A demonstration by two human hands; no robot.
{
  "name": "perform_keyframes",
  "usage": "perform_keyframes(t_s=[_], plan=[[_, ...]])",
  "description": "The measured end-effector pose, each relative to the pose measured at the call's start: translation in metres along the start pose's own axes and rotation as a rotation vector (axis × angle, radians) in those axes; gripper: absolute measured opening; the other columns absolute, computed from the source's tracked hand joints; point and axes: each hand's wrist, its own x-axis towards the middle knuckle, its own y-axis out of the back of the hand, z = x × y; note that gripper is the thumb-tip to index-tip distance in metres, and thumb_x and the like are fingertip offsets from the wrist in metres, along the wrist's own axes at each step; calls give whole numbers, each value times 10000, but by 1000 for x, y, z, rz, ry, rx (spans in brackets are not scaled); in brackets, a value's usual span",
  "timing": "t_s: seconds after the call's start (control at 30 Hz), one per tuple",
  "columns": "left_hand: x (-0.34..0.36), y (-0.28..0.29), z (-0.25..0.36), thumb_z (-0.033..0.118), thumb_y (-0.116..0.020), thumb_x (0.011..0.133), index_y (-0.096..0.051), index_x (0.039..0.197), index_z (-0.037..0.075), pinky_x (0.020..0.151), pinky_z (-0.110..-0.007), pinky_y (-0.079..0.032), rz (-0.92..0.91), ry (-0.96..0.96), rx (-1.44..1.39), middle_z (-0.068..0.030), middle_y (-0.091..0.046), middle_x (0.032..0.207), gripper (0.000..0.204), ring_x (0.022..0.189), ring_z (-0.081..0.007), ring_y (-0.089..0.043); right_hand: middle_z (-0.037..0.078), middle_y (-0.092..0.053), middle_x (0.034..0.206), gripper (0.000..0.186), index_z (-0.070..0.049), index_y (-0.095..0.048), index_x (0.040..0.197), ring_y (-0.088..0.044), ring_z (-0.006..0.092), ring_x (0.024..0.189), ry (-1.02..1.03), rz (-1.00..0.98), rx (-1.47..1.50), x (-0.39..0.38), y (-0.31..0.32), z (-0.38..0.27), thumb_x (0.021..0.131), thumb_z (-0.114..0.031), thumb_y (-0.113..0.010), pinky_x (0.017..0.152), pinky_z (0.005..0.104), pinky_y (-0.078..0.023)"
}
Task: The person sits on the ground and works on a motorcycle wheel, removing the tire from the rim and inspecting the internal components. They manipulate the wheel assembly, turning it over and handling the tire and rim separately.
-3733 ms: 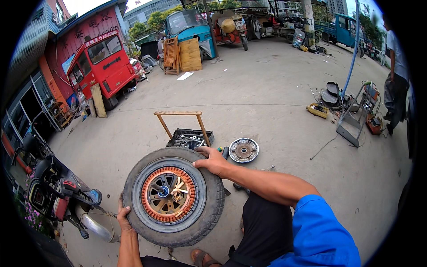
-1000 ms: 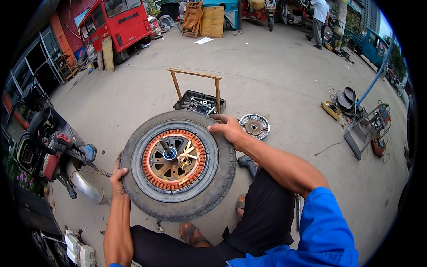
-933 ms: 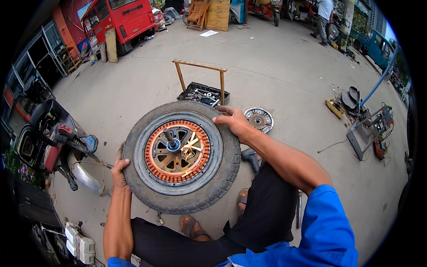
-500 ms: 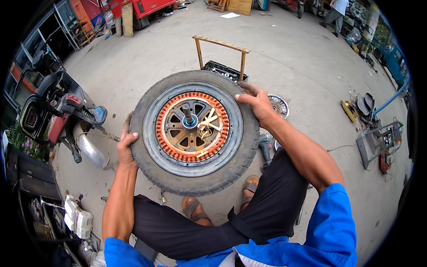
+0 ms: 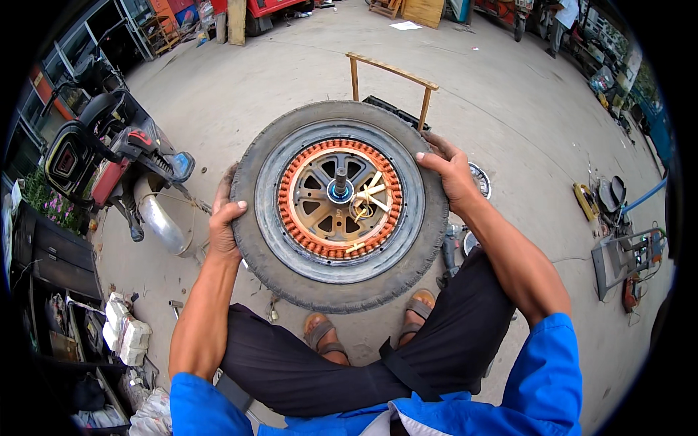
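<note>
A wheel with a grey rubber tyre lies roughly level in front of me, above my feet. Inside its rim sit an orange ring of copper windings, a central spindle with a blue ring at its base, and pale wires bundled to the right of it. My left hand grips the tyre's left side, thumb near the top surface. My right hand grips its upper right edge with the thumb on top. A round metal plate is partly hidden behind that hand, and a power tool lies below it.
Beyond the wheel stand a wooden frame and a black toolbox. A scooter and cluttered shelving are on the left; metal parts and a trolley lie right. Vehicles and another person are at the back.
The view has tilted downward, so the background has shifted up. The wheel and both hands have risen in the picture and moved right, with the grip kept. The other person has moved to the back.
</note>
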Motion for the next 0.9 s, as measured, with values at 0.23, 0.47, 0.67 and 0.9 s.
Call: perform_keyframes(t_s=[0.23, 0.47, 0.67, 0.9], plan=[[0, 4, -2, 118, -605, 667, -307, 1481, -11, 1108, -423, -426, 37, -1, 10, -213, -454, 1421, 876, 1293, -343, -503, 265, -539, 1370, 729, 109, -451, 1397, -565, 282, 1235, -8, 18, -25, -4, -3, -6, 789, -168, -744, 1052, 350, -437], [1, 8, -2, 111, -616, 658, -344, 1465, -8, 1090, -423, -446, 33, 2, -8, -206, -469, 1404, 861, 1271, -335, -518, 263, -553, 1352, 716, 98, -469, 1393, -567, 286, 1225, 18, 46, -75, -5, -5, -7, 787, -177, -734, 1053, 350, -432], [1, 9, -1, 108, -617, 646, -357, 1456, -2, 1080, -420, -460, 41, -2, -19, -204, -483, 1382, 858, 1256, -331, -530, 269, -546, 1356, 717, 105, -468, 1390, -558, 298, 1238, 53, 47, -134, -7, -9, -10, 785, -184, -722, 1065, 362, -414], [2, 7, -1, 131, -619, 632, -343, 1461, -9, 1075, -416, -467, 45, 2, 17, -203, -485, 1375, 884, 1246, -329, -537, 279, -535, 1365, 722, 106, -464, 1393, -547, 305, 1255, 41, 44, -134, -5, -8, -7, 783, -180, -725, 1076, 372, -410]])
